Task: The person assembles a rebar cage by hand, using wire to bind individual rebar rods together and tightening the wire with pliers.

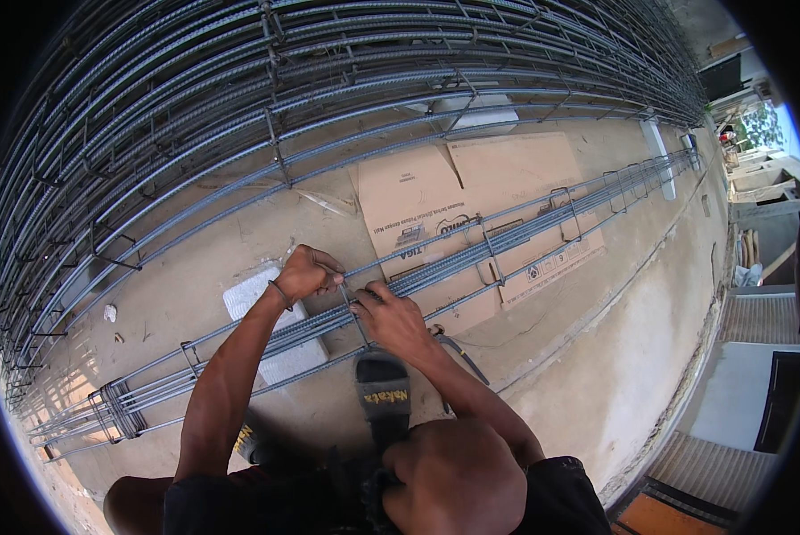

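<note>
A long bundle of ribbed steel reinforcing bars (444, 265) runs slantwise across the floor in front of me. Around it stands a thin steel stirrup (361, 331), just above my sandalled foot (384, 392). My left hand (307, 273) is closed in a pinch at the stirrup's upper corner. Lower down, the curled fingers of my right hand (391, 318) grip the same stirrup's side, over the bars. Any tie wire between the fingertips is too small to make out. Dark-handled pincers (460, 357) lie beside my right forearm.
A dense stack of rebar cages (328, 76) fills the far side. Flattened cardboard (409, 192) lies under the bundle. A white block (279, 343) props the bars at left, with gathered stirrups (117, 412) near their end. Another pale support (658, 159) sits far right.
</note>
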`<action>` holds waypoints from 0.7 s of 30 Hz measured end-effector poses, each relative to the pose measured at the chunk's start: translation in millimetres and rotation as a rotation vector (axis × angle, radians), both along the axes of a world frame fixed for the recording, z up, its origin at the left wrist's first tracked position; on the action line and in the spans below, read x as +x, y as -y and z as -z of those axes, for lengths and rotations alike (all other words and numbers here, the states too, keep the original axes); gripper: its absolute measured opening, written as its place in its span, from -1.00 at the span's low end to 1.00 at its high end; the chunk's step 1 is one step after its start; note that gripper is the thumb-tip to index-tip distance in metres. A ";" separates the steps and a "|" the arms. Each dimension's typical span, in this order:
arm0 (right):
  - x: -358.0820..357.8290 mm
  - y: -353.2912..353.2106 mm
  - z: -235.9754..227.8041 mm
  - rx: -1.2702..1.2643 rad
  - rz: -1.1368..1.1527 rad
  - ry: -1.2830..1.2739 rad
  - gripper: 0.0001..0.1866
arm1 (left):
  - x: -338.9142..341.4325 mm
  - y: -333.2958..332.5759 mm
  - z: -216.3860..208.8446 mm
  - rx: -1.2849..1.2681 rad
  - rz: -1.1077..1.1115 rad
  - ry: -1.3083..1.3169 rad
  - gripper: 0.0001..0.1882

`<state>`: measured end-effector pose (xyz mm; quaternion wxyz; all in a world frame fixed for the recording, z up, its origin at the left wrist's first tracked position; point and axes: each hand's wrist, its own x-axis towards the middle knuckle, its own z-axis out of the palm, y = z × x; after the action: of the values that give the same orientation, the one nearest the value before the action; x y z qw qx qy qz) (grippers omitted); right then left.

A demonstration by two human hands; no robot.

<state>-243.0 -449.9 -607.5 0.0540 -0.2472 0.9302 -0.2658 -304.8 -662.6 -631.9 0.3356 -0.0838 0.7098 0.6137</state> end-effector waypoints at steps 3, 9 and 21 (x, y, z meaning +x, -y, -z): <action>-11.2 2.2 -4.3 -0.017 -0.043 0.107 -0.67 | 4.8 0.6 9.7 0.062 -0.087 0.027 -0.80; -20.5 8.7 -31.0 -0.083 -0.047 0.129 -0.58 | 13.1 2.2 14.3 0.059 -0.129 -0.100 -0.84; -25.5 -25.2 -28.5 -0.278 0.138 0.117 -0.76 | 10.1 7.9 5.7 0.129 -0.124 0.005 -0.81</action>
<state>-268.5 -424.7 -579.0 0.0549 -0.1720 0.8946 -0.4087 -294.6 -670.5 -637.6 0.3034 -0.1074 0.6614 0.6774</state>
